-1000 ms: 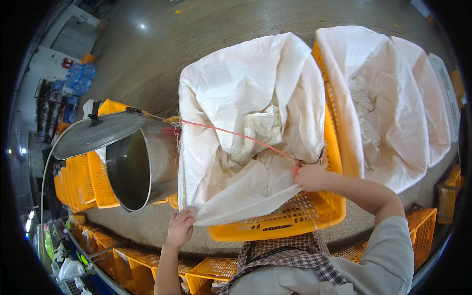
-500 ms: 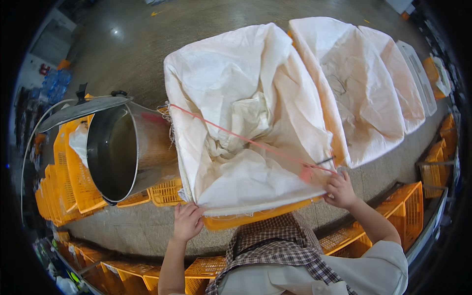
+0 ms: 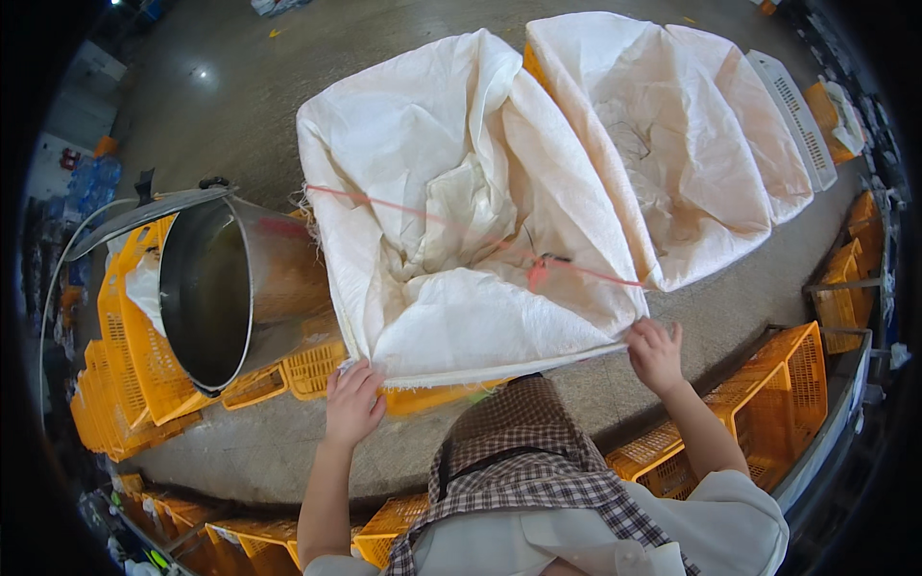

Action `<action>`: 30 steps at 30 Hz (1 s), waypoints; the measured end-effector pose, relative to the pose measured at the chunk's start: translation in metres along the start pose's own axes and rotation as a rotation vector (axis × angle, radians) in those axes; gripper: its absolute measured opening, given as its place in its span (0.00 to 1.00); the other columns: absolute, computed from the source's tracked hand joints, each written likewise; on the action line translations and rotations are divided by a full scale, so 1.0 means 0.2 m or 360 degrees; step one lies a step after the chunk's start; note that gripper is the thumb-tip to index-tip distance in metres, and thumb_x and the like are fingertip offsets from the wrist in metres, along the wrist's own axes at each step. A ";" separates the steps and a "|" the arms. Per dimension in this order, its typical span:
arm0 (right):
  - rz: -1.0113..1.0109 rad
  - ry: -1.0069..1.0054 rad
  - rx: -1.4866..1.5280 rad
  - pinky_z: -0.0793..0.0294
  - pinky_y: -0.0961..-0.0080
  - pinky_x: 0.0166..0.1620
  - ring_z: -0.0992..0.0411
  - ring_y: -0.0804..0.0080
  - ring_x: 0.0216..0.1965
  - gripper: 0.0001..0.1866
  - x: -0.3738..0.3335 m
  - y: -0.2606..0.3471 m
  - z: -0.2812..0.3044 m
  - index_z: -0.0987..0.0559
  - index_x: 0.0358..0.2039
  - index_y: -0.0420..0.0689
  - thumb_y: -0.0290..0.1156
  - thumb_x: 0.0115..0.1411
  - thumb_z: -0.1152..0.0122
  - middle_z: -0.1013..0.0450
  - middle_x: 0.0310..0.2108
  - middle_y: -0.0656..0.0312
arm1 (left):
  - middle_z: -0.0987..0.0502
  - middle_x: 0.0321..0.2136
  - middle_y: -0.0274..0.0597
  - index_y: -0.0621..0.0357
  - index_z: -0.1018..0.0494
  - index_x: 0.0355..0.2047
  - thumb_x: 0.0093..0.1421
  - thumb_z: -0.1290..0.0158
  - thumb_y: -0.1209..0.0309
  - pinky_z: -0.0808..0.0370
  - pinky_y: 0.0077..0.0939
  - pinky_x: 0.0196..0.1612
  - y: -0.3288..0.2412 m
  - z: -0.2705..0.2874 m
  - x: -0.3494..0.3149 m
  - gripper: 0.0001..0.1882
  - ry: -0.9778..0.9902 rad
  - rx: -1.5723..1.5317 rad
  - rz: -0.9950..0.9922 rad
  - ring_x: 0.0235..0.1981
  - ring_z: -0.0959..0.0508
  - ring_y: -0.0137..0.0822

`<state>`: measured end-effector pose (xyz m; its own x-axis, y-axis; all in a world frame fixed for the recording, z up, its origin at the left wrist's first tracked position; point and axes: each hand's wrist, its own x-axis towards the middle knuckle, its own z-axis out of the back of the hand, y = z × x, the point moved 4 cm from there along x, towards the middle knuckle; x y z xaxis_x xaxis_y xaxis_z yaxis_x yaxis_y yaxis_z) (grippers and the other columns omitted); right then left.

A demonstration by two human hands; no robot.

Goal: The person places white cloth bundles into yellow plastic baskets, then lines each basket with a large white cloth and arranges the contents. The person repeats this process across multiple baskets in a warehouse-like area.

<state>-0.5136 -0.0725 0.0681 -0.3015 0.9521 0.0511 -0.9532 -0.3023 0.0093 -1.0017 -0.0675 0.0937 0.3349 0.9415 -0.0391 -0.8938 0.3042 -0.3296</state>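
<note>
White sack liner [image 3: 519,307]: woven, creased, frayed at edges; draped open-mouthed over a yellow plastic crate [image 3: 437,397], directly before the person.
Left hand [image 3: 353,401]: fingers curled over near-left hem; thumb hidden, cannot tell if pinching.
Right hand [image 3: 657,357]: fingertips touching near-right corner, one finger raised; pinch unclear.
Red cord [image 3: 610,277]: thin, blurred, crossing the mouth.
Left side: smooth metal pot [image 3: 279,264], cylindrical.
Right side: second wrinkled liner [image 3: 639,110].
</note>
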 end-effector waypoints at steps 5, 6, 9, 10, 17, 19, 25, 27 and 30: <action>-0.0481 -0.0104 0.0181 0.39 0.50 0.49 0.32 0.60 0.48 0.10 0.03 -0.14 -0.28 0.25 0.35 0.50 0.26 0.49 0.42 0.29 0.39 0.63 | 0.26 0.39 0.35 0.51 0.26 0.35 0.46 0.42 0.69 0.40 0.39 0.55 -0.06 0.03 0.09 0.14 0.0106 0.0013 -0.0114 0.51 0.30 0.38; -0.0596 0.0023 0.0265 0.37 0.51 0.48 0.31 0.58 0.46 0.11 0.00 -0.12 -0.38 0.25 0.35 0.49 0.26 0.49 0.42 0.29 0.39 0.62 | 0.26 0.40 0.34 0.50 0.26 0.35 0.46 0.41 0.68 0.40 0.37 0.55 -0.07 0.02 0.11 0.13 0.0145 0.0053 -0.0151 0.51 0.30 0.37; -0.0741 0.0586 0.0476 0.30 0.54 0.40 0.29 0.48 0.38 0.15 -0.04 -0.02 -0.71 0.26 0.38 0.44 0.29 0.48 0.41 0.29 0.38 0.52 | 0.27 0.39 0.33 0.49 0.26 0.33 0.47 0.41 0.67 0.41 0.40 0.55 -0.04 0.01 0.08 0.11 0.0240 0.0000 -0.0032 0.51 0.31 0.36; -0.0652 0.0598 0.0616 0.31 0.54 0.44 0.31 0.47 0.41 0.17 -0.06 0.03 -0.76 0.26 0.41 0.44 0.29 0.49 0.40 0.30 0.40 0.49 | 0.27 0.39 0.32 0.48 0.26 0.34 0.48 0.41 0.66 0.42 0.41 0.55 -0.02 0.02 0.04 0.11 0.0240 -0.0021 -0.0035 0.51 0.30 0.36; -0.0743 0.0169 0.1122 0.28 0.60 0.47 0.39 0.54 0.55 0.26 -0.08 0.16 -0.64 0.31 0.53 0.45 0.31 0.53 0.39 0.33 0.51 0.52 | 0.29 0.36 0.36 0.48 0.27 0.35 0.53 0.44 0.63 0.40 0.50 0.52 0.08 -0.03 -0.25 0.10 -0.0164 0.0163 0.0224 0.43 0.29 0.38; -0.1006 0.0197 0.1474 0.29 0.66 0.44 0.33 0.63 0.51 0.23 -0.03 0.19 -0.59 0.32 0.53 0.46 0.36 0.58 0.43 0.31 0.48 0.59 | 0.28 0.34 0.38 0.50 0.27 0.35 0.56 0.46 0.63 0.36 0.43 0.48 0.10 -0.13 -0.29 0.09 -0.0294 -0.0085 0.0597 0.38 0.28 0.38; -0.1716 0.0768 0.2318 0.31 0.74 0.37 0.28 0.72 0.42 0.20 0.03 0.34 -0.56 0.37 0.53 0.51 0.41 0.62 0.49 0.29 0.46 0.62 | 0.28 0.27 0.36 0.62 0.31 0.32 0.62 0.52 0.71 0.29 0.23 0.34 0.14 -0.45 -0.33 0.07 -0.0366 -0.2077 0.1548 0.28 0.28 0.28; -0.1708 0.0765 0.2299 0.31 0.76 0.35 0.28 0.74 0.42 0.23 0.02 0.36 -0.56 0.41 0.55 0.51 0.39 0.62 0.48 0.29 0.46 0.61 | 0.27 0.24 0.38 0.60 0.31 0.31 0.61 0.52 0.71 0.29 0.25 0.32 0.17 -0.41 -0.33 0.06 -0.0313 -0.1534 0.1358 0.26 0.27 0.29; -0.1930 0.0494 0.2606 0.32 0.75 0.34 0.29 0.74 0.43 0.22 0.01 0.36 -0.59 0.43 0.55 0.53 0.39 0.64 0.50 0.31 0.49 0.64 | 0.26 0.21 0.40 0.59 0.31 0.31 0.61 0.52 0.70 0.29 0.26 0.29 0.19 -0.38 -0.35 0.05 -0.0170 -0.1065 0.1196 0.24 0.26 0.30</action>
<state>-0.5864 -0.0877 -0.0496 0.1694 0.5767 -0.7992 0.2213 0.7679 0.6011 -1.0369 -0.1328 0.0122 -0.3033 0.8738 -0.3802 -0.5005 -0.4856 -0.7167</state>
